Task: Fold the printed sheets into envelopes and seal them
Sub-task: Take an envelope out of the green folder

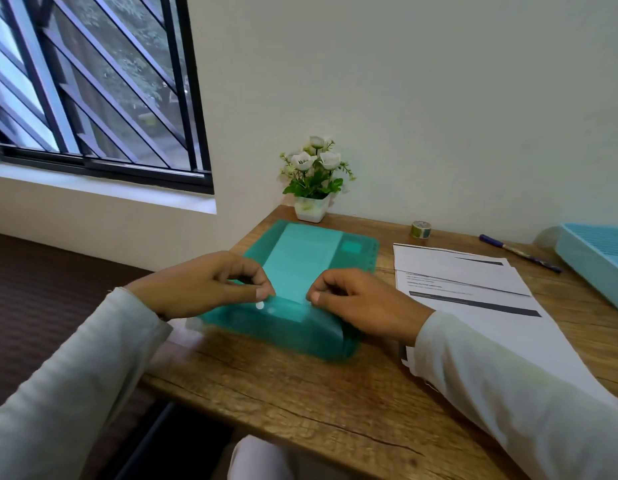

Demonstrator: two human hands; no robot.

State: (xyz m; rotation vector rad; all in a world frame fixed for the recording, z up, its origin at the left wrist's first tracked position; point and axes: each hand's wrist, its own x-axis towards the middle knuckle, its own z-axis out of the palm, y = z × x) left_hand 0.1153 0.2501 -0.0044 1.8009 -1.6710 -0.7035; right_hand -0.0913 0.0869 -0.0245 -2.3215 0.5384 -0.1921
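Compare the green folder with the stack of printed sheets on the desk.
The green folder is tinted plastic; the printed sheets are white with dark bars. Both hands, left and right, pinch the folder; the sheets lie untouched under the right sleeve. Both lie flat on the desk.

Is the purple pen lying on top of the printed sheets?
No, the purple pen lies on the bare wooden desk, beyond the printed sheets.

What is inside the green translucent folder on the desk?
A pale rectangular sheet shows through the green folder, running from its far edge toward both hands. The left hand and right hand pinch at its near end; what lies beneath them is covered.
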